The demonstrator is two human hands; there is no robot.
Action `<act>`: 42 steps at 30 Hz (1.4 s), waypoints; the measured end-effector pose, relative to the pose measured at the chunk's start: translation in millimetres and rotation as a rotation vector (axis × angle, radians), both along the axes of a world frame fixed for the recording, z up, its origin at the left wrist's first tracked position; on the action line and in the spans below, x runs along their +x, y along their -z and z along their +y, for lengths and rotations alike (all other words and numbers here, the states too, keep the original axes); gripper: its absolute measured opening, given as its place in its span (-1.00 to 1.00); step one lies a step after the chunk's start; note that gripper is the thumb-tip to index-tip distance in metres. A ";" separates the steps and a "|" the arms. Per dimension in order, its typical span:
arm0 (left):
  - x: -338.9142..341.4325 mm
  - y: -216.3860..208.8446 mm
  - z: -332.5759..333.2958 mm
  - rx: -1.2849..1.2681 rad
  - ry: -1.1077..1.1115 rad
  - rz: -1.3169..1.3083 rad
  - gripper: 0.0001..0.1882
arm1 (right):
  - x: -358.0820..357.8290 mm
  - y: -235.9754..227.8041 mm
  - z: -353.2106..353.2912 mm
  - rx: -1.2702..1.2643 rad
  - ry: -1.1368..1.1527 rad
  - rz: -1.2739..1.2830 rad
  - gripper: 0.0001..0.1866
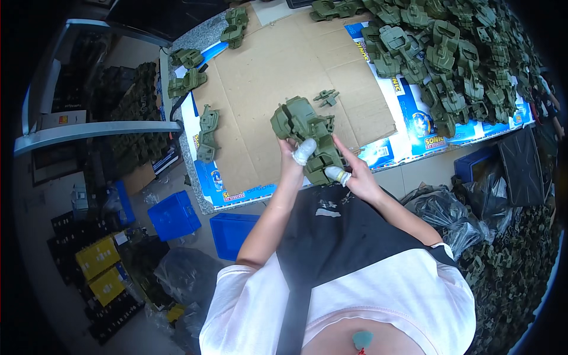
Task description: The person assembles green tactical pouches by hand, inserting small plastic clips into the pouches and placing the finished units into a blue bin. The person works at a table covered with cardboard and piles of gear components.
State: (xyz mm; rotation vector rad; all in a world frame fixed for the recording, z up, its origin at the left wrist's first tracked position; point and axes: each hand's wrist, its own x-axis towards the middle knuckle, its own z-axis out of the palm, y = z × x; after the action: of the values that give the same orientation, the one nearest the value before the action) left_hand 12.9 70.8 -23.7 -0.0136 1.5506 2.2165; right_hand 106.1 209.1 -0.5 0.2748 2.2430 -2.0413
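Both my hands hold one olive-green moulded plastic toy vehicle body over the near part of the cardboard sheet. My left hand grips its left side, the white-wrapped thumb pressed on top. On the right, my right hand closes round the lower end, its thumb also wrapped in white. The undersides of the fingers are hidden by the toy. Just beyond it, a small green plastic part lies loose on the cardboard.
Brown cardboard covers the table over blue-and-white printed sheets. Many green vehicle bodies are heaped at the right; several more line the left edge. Blue bins stand on the floor. A metal frame rises at left.
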 end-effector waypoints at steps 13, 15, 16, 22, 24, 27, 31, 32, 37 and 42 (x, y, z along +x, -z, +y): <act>-6.5 -7.9 -10.3 0.153 -0.249 -0.061 -0.43 | -5.9 18.3 -4.1 -1.033 0.023 -0.481 -0.25; -4.2 -8.6 -13.8 0.166 -0.253 0.003 -0.32 | -11.7 38.5 3.0 -1.059 0.001 -0.410 -0.27; -4.8 -7.7 -22.5 0.149 -0.286 0.073 -0.26 | -13.2 29.0 10.0 -0.753 -0.022 -0.304 -0.31; -4.5 -107.3 -12.1 -0.990 0.408 1.122 -0.10 | -8.2 -38.5 44.9 0.279 -0.299 -0.080 -0.37; -4.5 -105.0 -5.5 -1.030 0.916 1.017 -0.13 | -2.2 -48.0 44.1 0.364 -0.421 -0.093 -0.39; 0.4 -74.5 -12.4 -0.850 1.204 0.647 -0.16 | 15.3 -41.7 39.5 0.524 -0.490 0.085 -0.39; 13.3 -68.1 -17.9 -0.827 1.115 0.687 -0.14 | 15.1 -38.4 41.9 0.512 -0.570 -0.063 -0.42; 14.2 -68.1 -18.0 -0.823 1.113 0.664 -0.14 | 17.0 -40.9 38.9 0.474 -0.550 -0.057 -0.41; 15.5 -64.2 -17.5 -0.832 1.170 0.628 -0.15 | 27.6 -18.9 30.2 0.383 -0.415 -0.037 -0.45; 11.4 -77.0 -17.9 -0.920 1.222 0.700 -0.16 | 24.2 -14.8 27.1 0.286 -0.387 -0.061 -0.47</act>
State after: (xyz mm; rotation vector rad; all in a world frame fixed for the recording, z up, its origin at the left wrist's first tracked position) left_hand 24.3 52.9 53.3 1.1621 1.9434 0.4785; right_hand 130.2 236.2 14.3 -0.0744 2.3255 -1.5043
